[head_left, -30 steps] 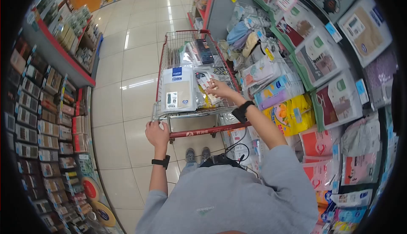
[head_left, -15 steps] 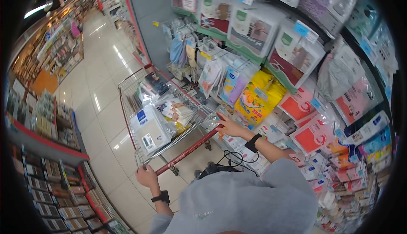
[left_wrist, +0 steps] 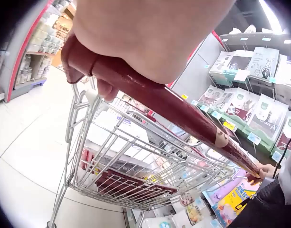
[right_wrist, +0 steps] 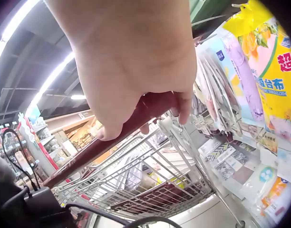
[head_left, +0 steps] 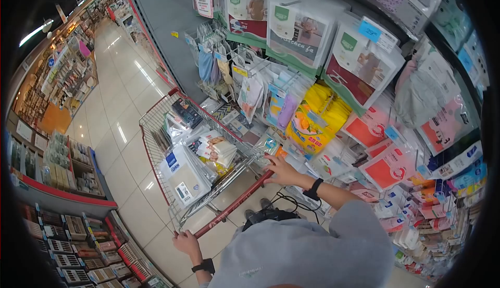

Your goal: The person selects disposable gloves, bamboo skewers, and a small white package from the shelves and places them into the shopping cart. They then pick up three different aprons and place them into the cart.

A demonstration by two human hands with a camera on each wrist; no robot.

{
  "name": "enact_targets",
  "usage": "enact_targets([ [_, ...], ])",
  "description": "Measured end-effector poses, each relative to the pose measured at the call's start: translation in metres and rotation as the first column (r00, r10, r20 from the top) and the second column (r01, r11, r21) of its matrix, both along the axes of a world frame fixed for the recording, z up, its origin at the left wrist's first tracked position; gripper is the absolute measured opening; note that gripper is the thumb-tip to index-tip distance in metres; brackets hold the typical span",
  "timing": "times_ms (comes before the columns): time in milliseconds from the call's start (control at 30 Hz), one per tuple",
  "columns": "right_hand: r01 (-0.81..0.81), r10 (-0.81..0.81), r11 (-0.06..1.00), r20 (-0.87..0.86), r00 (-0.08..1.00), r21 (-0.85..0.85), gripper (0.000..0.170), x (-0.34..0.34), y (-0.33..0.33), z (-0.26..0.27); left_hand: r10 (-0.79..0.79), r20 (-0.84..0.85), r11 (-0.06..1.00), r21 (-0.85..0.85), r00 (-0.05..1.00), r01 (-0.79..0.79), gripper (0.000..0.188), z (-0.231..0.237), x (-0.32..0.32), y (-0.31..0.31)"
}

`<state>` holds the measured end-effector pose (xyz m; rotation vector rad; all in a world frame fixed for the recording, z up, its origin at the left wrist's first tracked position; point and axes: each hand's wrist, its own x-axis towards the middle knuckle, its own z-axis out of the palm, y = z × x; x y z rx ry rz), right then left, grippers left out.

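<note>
A red shopping cart handle (head_left: 232, 205) runs between my two hands. My left hand (head_left: 187, 243) grips its left end, and in the left wrist view a fingertip (left_wrist: 106, 89) curls out below the bar. At the other end, my right hand (head_left: 284, 172) holds the bar, with fingers (right_wrist: 184, 111) bent over it in the right wrist view. Ahead is the wire cart basket (head_left: 156, 179). Inside it lie a flat white package (head_left: 186, 176), several smaller white packs (head_left: 221, 150) and a dark box (head_left: 186, 112).
Hanging packages line the right side, among them yellow tablecloth packs (head_left: 312, 118) close to the cart. A low shelf of boxed goods (head_left: 73, 256) stands at the left. The tiled aisle (head_left: 122, 97) runs forward past a grey panel (head_left: 161, 40).
My right hand has left the packs in the cart and taken hold of the handle. The view has swung right and up, and the cart now appears slanted.
</note>
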<state>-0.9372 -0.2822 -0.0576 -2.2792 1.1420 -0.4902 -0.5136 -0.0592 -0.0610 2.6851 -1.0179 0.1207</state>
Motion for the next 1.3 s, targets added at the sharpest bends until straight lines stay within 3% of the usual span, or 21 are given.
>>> enact_targets([
  [33, -0.005, 0.005, 1.000, -0.001, 1.000, 0.006, 0.056, -0.002, 0.003, -0.004, 0.005, -0.001, 1.000, 0.006, 1.000, -0.005, 0.028, 0.004, -0.003, 0.003],
  [100, -0.047, 0.033, 0.979, -0.076, 0.997, -0.197, 0.054, -0.007, 0.003, -0.012, 0.022, -0.032, 1.000, 0.010, 0.999, -0.022, 0.027, 0.003, -0.008, 0.008],
  [233, -0.031, 0.031, 0.999, 0.001, 1.000, 0.011, 0.049, -0.008, 0.009, 0.011, 0.012, 0.023, 1.000, 0.003, 1.000, -0.012, 0.027, -0.008, -0.010, 0.019],
  [333, -0.055, 0.054, 0.997, -0.023, 0.998, -0.045, 0.047, -0.006, 0.005, 0.006, 0.034, 0.022, 0.999, -0.013, 0.999, -0.034, 0.028, -0.014, -0.007, 0.020],
  [467, -0.058, 0.058, 0.998, -0.012, 0.998, 0.002, 0.048, 0.005, -0.007, 0.006, 0.053, 0.013, 0.998, 0.030, 0.999, -0.053, 0.028, -0.005, -0.005, 0.011],
  [567, -0.060, 0.057, 0.991, -0.030, 0.998, -0.123, 0.053, 0.016, -0.023, 0.008, 0.041, 0.025, 0.999, 0.005, 0.999, -0.041, 0.029, -0.012, 0.005, 0.001],
  [667, -0.051, 0.045, 0.997, -0.092, 0.995, -0.066, 0.053, 0.029, -0.035, 0.005, 0.035, 0.045, 0.999, -0.019, 0.998, -0.034, 0.030, -0.014, 0.015, -0.004],
  [833, -0.078, 0.076, 0.996, -0.041, 0.996, -0.053, 0.049, 0.056, -0.068, 0.004, 0.098, 0.015, 0.993, -0.073, 0.995, -0.097, 0.027, -0.001, 0.023, -0.032],
  [867, -0.092, 0.089, 0.993, -0.046, 0.995, -0.068, 0.049, 0.064, -0.075, 0.006, 0.029, 0.055, 0.995, -0.095, 0.998, -0.024, 0.027, -0.013, 0.038, -0.031],
  [1033, -0.091, 0.100, 0.992, -0.099, 0.990, 0.090, 0.044, 0.099, -0.107, 0.008, 0.060, 0.023, 0.992, -0.111, 0.998, -0.057, 0.026, -0.005, 0.066, -0.055],
  [1200, -0.126, 0.126, 0.992, -0.006, 0.992, 0.017, 0.046, 0.131, -0.143, 0.002, 0.065, -0.047, 0.990, -0.121, 0.997, -0.070, 0.023, -0.012, 0.092, -0.082],
  [1300, -0.126, 0.125, 0.992, 0.013, 0.992, 0.026, 0.046, 0.152, -0.163, -0.001, -0.007, 0.074, 0.985, -0.171, 0.997, 0.019, 0.021, -0.014, 0.111, -0.094],
])
